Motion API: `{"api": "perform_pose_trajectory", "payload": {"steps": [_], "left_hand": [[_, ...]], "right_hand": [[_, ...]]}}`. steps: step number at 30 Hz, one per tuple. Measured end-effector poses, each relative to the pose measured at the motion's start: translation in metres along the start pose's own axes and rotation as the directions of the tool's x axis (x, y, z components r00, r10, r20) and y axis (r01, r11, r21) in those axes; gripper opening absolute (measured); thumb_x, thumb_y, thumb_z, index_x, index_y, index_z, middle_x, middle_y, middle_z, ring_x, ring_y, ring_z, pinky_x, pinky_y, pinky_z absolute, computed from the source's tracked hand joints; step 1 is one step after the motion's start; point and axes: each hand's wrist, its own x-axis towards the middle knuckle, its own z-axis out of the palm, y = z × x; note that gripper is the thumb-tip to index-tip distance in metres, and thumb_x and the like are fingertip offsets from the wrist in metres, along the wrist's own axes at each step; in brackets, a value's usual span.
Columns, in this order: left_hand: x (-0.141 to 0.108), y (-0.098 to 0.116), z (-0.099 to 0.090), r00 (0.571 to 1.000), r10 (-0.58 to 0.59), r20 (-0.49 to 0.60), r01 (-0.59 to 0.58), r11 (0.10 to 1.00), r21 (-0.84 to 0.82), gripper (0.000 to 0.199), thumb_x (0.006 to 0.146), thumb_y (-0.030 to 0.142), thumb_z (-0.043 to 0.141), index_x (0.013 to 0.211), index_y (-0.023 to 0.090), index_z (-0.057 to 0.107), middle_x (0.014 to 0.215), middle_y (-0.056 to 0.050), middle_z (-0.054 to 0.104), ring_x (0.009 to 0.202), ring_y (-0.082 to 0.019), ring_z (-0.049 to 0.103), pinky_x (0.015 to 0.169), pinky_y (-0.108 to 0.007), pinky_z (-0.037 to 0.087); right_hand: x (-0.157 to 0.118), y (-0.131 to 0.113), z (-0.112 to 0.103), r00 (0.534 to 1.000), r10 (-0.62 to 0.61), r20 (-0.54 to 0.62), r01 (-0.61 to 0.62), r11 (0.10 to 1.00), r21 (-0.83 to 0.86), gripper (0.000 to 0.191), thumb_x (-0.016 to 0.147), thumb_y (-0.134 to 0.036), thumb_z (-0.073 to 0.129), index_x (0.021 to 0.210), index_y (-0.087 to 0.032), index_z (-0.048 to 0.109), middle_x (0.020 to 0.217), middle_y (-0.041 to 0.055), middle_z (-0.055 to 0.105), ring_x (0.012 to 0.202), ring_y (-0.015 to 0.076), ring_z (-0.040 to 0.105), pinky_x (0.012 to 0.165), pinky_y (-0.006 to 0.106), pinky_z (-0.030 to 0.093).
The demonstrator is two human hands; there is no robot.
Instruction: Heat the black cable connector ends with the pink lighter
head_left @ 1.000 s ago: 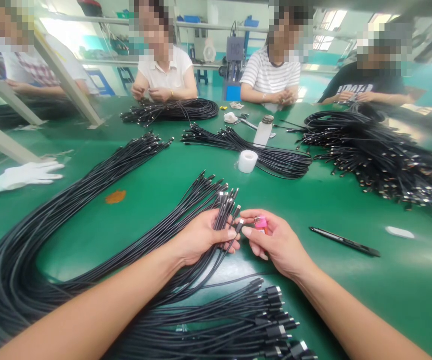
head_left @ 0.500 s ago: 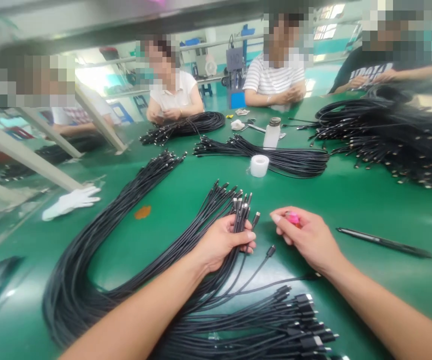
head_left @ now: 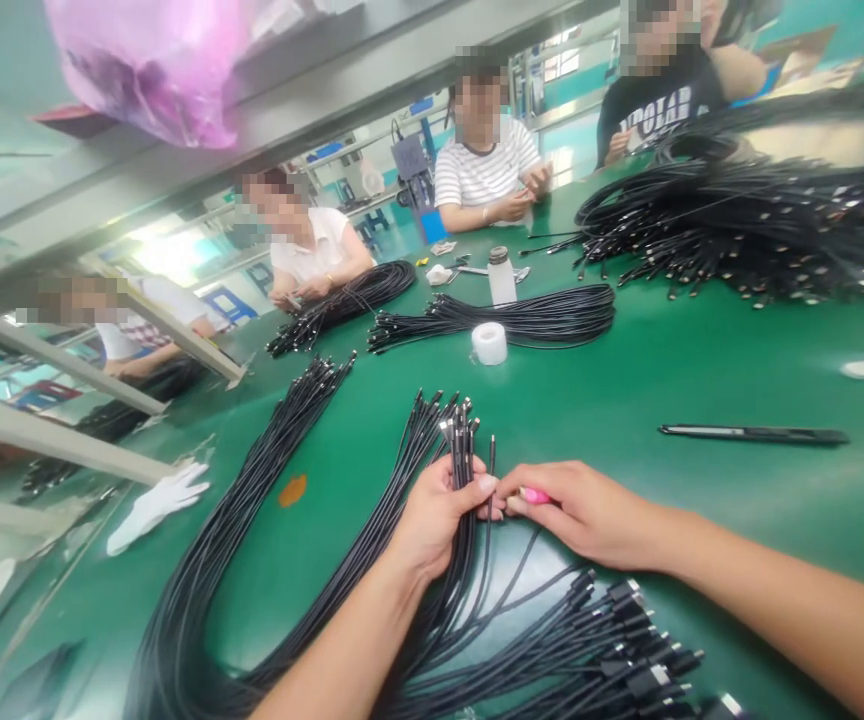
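Observation:
My left hand (head_left: 439, 510) is closed round a bundle of black cables (head_left: 464, 450), their metal plugs sticking up above the thumb. One cable end (head_left: 493, 452) stands a little apart at the right of this bunch. Close beside it, my right hand (head_left: 574, 510) is closed with its fingertips near the left hand's. A small pink object (head_left: 535, 496) shows between its fingers; most of it is hidden and I cannot tell its kind. Below the hands lie more loose cable ends (head_left: 627, 640) with black plugs, some with wide metal tips.
A long cable bundle (head_left: 252, 480) curves on the left of the green table (head_left: 739, 540). Farther back are a tape roll (head_left: 490, 344), a bottle (head_left: 501, 276), a tied cable bundle (head_left: 552, 312) and a large cable heap (head_left: 739, 220). A black pen (head_left: 754, 434) lies right, a white glove (head_left: 158, 505) left. Several people sit opposite.
My right hand has moved left, up to the left hand and the cable ends. The camera view has tilted, and a pink bag now shows at the upper left.

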Motion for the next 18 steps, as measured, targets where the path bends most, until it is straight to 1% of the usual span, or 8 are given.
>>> {"api": "perform_pose_trajectory", "payload": {"steps": [2,4,6,8,11,13,15,18], "left_hand": [[0.001,0.000,0.000,1.000,0.012,-0.011,-0.012,1.000,0.004,0.032,0.070,0.025,0.080,0.084,0.013,0.054,0.060,0.001,0.061,0.055,-0.009,0.056,0.057,-0.021,0.044],[0.001,-0.001,0.000,1.000,0.017,-0.012,-0.017,1.000,0.002,0.031,0.070,0.024,0.080,0.084,0.013,0.054,0.060,0.002,0.060,0.054,-0.008,0.054,0.057,-0.020,0.042],[0.001,-0.001,0.000,1.000,0.017,-0.010,-0.017,1.000,0.002,0.031,0.070,0.024,0.081,0.084,0.013,0.055,0.061,0.002,0.061,0.054,-0.007,0.052,0.056,-0.019,0.042],[0.000,0.000,0.001,1.000,0.007,-0.015,-0.007,1.000,0.015,0.033,0.070,0.024,0.081,0.085,0.013,0.054,0.061,0.002,0.061,0.055,-0.007,0.054,0.057,-0.019,0.043],[-0.001,0.002,0.003,0.999,-0.035,-0.042,0.037,0.998,0.043,0.038,0.067,0.026,0.083,0.088,0.013,0.053,0.063,-0.001,0.065,0.058,-0.011,0.061,0.060,-0.022,0.047],[-0.002,0.003,0.004,0.997,-0.051,-0.052,0.054,0.997,0.053,0.041,0.066,0.025,0.084,0.090,0.014,0.052,0.065,-0.003,0.067,0.059,-0.013,0.063,0.060,-0.024,0.049],[-0.002,0.003,0.004,0.998,-0.043,-0.048,0.046,0.997,0.057,0.042,0.066,0.024,0.084,0.091,0.014,0.052,0.065,-0.002,0.066,0.058,-0.013,0.064,0.059,-0.024,0.050],[-0.003,0.003,0.006,0.998,-0.059,-0.013,0.059,0.996,0.061,0.041,0.066,0.024,0.084,0.091,0.014,0.053,0.065,-0.001,0.066,0.058,-0.014,0.064,0.059,-0.025,0.051]], "right_hand": [[-0.002,-0.003,-0.001,0.999,-0.002,0.046,0.004,0.998,-0.062,0.023,0.095,-0.017,0.045,0.107,-0.020,0.065,0.092,0.0038,0.072,0.081,0.0157,0.066,0.075,0.029,0.049],[-0.003,-0.007,-0.002,0.994,0.037,0.101,-0.032,0.998,-0.047,0.022,0.094,-0.018,0.047,0.107,-0.019,0.064,0.079,0.0018,0.070,0.066,0.0138,0.064,0.065,0.026,0.048],[-0.003,-0.009,-0.001,0.982,0.103,0.160,-0.113,0.992,0.054,0.019,0.095,-0.022,0.047,0.104,-0.019,0.063,0.070,-0.0009,0.067,0.051,0.0106,0.059,0.054,0.022,0.046],[-0.001,-0.006,0.002,0.967,0.196,0.163,-0.225,0.957,0.183,0.018,0.096,-0.027,0.046,0.099,-0.019,0.061,0.068,-0.0017,0.065,0.043,0.0085,0.056,0.045,0.020,0.042],[0.004,0.005,0.005,0.939,0.343,0.009,-0.325,0.880,0.345,0.020,0.095,-0.033,0.047,0.090,-0.018,0.059,0.071,-0.0006,0.064,0.044,0.0083,0.057,0.041,0.018,0.039],[0.007,0.012,0.004,0.909,0.402,-0.107,-0.321,0.842,0.434,0.018,0.093,-0.033,0.050,0.091,-0.017,0.058,0.074,-0.0001,0.064,0.042,0.0069,0.054,0.038,0.018,0.035],[0.009,0.015,0.002,0.886,0.432,-0.166,-0.297,0.806,0.512,0.020,0.091,-0.034,0.052,0.099,-0.017,0.059,0.071,-0.0008,0.063,0.039,0.0060,0.047,0.037,0.018,0.030],[0.010,0.013,-0.001,0.883,0.404,-0.238,-0.196,0.779,0.595,0.028,0.090,-0.037,0.056,0.106,-0.015,0.061,0.073,0.0016,0.066,0.053,0.0091,0.054,0.049,0.021,0.041]]}}
